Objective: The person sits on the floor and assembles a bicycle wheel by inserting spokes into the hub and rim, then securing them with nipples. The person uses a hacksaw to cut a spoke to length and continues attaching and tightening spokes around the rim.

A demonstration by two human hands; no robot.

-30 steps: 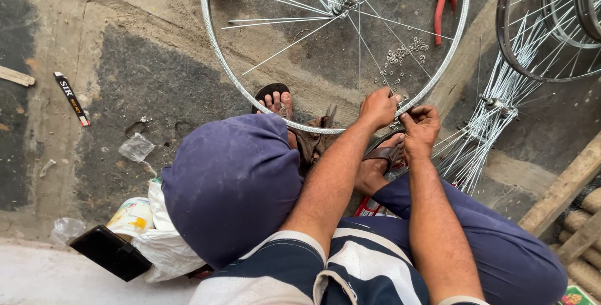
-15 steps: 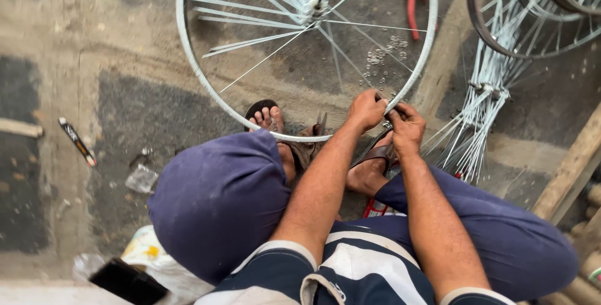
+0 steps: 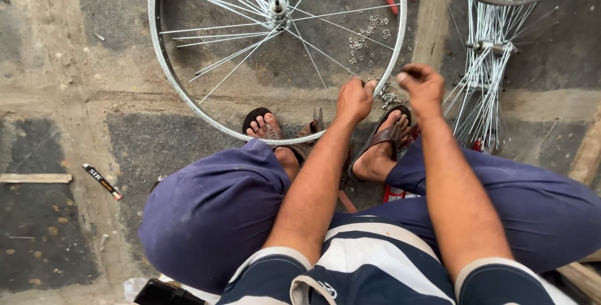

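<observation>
While the left hand (image 3: pixel 354 100) grips the wheel rim (image 3: pixel 188 95), the right hand (image 3: pixel 423 86) pinches something small beside it.

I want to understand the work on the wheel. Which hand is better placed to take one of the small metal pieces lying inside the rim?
Probably the right hand: it is raised beside the rim, nearest the small metal pieces, while the left hand grips the rim.
</observation>
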